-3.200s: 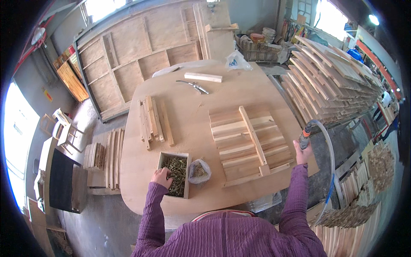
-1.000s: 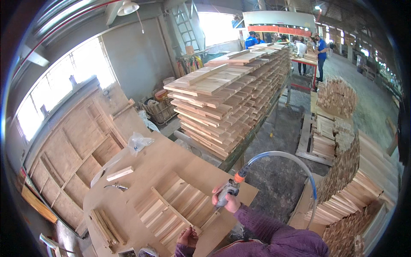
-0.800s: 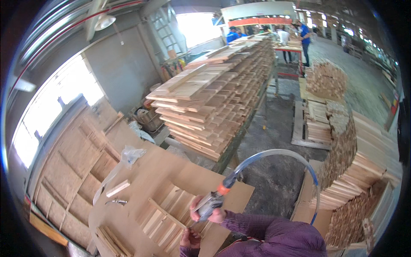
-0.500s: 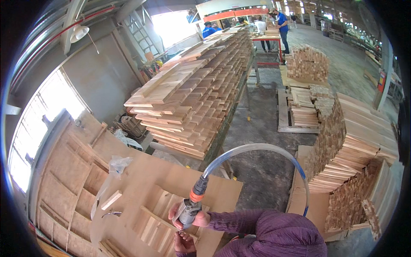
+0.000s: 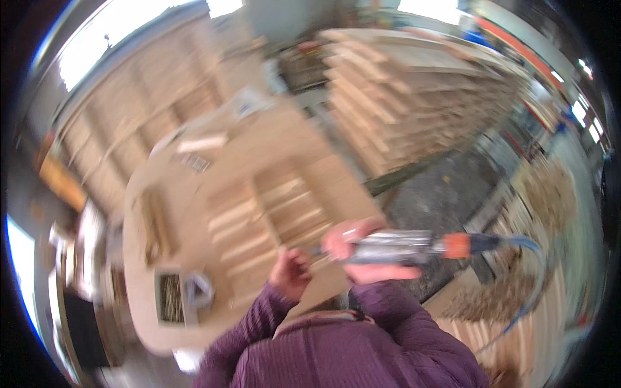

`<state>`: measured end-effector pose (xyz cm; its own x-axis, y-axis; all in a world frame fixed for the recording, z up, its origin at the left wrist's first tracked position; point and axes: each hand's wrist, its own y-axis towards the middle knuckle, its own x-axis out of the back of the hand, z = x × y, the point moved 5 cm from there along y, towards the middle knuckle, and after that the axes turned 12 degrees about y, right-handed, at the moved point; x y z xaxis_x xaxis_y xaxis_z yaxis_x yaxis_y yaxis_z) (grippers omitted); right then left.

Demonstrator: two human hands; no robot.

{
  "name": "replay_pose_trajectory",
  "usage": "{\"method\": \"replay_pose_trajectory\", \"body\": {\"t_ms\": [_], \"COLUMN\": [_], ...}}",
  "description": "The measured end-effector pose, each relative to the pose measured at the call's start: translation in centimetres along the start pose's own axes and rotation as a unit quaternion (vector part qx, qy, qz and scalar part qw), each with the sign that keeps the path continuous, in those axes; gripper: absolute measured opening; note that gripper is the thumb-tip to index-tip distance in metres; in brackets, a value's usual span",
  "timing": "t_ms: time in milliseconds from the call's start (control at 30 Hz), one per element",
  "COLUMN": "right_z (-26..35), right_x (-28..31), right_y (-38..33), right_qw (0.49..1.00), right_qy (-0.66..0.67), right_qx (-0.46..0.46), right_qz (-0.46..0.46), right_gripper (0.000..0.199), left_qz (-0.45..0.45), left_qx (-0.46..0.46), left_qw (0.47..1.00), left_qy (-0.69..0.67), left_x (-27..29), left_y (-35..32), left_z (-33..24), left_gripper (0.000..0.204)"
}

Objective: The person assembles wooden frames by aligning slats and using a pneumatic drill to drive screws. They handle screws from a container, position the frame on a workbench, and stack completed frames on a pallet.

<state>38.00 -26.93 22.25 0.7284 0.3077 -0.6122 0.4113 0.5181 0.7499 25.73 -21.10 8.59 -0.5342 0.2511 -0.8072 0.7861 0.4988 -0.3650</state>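
My right hand (image 5: 349, 244) is wrapped round a silver air screwdriver (image 5: 398, 247) with an orange ring, held nearly level, its tip pointing left. A clear bluish hose (image 5: 538, 258) runs from its black rear end. Close to the tip, my left hand (image 5: 291, 273) is closed with fingertips pinched; whatever it holds is too small and blurred to make out. Beneath both hands lies a slatted wooden panel (image 5: 242, 216) with a thin strip across its slats. It rests on a cardboard-covered table (image 5: 194, 239).
An open box of small brownish pieces (image 5: 160, 296) stands beside a whitish round item (image 5: 199, 289). Wooden strips (image 5: 154, 226), a small block (image 5: 202, 143) and a plastic bag (image 5: 249, 102) lie on the table. Stacked boards (image 5: 414, 97) rise beyond; more wood (image 5: 511, 330) is piled at right.
My view has swung right-to-left and down, blurring the picture and bringing the box into sight. The screwdriver has gone from upright to nearly level. Both hands remain close together.
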Motion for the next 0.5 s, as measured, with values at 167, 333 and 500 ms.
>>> {"method": "replay_pose_trajectory", "body": {"t_ms": [167, 333, 500], "right_z": [2.2, 2.0, 1.5], "right_x": [-0.7, 1.4, 2.9], "right_y": [1.4, 2.9, 2.5], "right_qw": [0.996, 0.994, 0.993], "right_qy": [-0.074, -0.105, -0.118], "right_qx": [0.04, 0.02, -0.003], "right_qz": [0.028, -0.003, -0.009], "right_gripper": [0.095, 0.095, 0.094], "left_qz": [-0.045, -0.224, -0.49], "left_qx": [0.025, -0.095, -0.276], "left_qw": [0.981, 0.92, 0.524], "left_qy": [0.185, 0.308, 0.639], "left_x": [6.6, 14.9, 18.0], "left_y": [-1.9, -4.8, -13.9], "left_z": [1.3, -7.4, -17.3], "left_gripper": [0.022, 0.022, 0.023]}}
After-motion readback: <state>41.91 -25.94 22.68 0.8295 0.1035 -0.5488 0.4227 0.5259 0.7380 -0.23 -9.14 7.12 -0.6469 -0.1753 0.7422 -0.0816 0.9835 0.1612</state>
